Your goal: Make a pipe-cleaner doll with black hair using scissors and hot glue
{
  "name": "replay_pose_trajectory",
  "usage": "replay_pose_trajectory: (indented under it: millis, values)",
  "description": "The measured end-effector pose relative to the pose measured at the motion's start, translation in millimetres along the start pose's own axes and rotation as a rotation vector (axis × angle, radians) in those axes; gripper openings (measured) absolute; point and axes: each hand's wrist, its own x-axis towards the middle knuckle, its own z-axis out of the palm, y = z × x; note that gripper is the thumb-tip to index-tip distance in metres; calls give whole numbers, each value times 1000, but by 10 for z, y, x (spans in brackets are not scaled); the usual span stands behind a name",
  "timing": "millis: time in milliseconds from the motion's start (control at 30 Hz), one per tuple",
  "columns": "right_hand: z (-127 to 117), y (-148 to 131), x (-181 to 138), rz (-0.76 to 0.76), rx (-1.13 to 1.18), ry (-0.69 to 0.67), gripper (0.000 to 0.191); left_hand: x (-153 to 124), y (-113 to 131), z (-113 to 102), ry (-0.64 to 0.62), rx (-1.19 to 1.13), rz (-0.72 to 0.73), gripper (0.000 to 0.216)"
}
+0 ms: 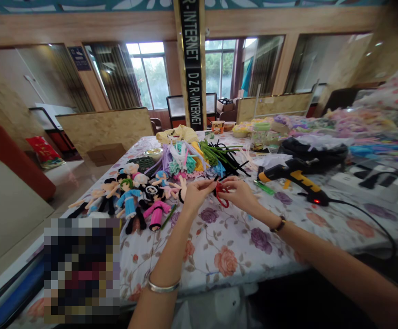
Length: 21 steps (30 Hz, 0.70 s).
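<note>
Over the near part of the table my left hand [198,195] and my right hand [239,194] meet, fingertips pinched together. Between them is a red pipe cleaner [224,202], bent into a loop that hangs below the fingers. Something small and dark shows at my left fingertips; its kind is hard to make out. Left of my hands lie several pipe-cleaner dolls, among them one in pink [157,211] and one in blue [129,204]. Just behind is a heap of coloured pipe cleaners [185,157], with black ones [235,160] spread to its right.
A glue gun [293,176] with a lit red light lies to the right, its cord [366,210] trailing over the table edge. Near it is a green tool [263,187]. A black bag [311,153] and piled colourful material [373,123] stand farther right. A blurred-out patch [82,269] covers the near left.
</note>
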Motion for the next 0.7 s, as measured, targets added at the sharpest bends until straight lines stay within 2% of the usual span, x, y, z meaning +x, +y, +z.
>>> replay_pose_trajectory:
  millis: [167,367,500,600,700]
  values:
    - [-12,-82,-25,14,-10,-51,21,8,-13,-23,51,48,38,26]
    - [-13,-102,-23,24,149,-84,33,-4,28,-40,129,75,53,16]
    - [-21,-104,-23,98,260,30,45,-2,37,-39,119,44,57,18]
    - [-26,-92,5,185,526,100,47,7,36,-52,111,-11,41,23]
    - [6,-40,39,370,765,-97,34,14,26,-69,106,-55,-1,27]
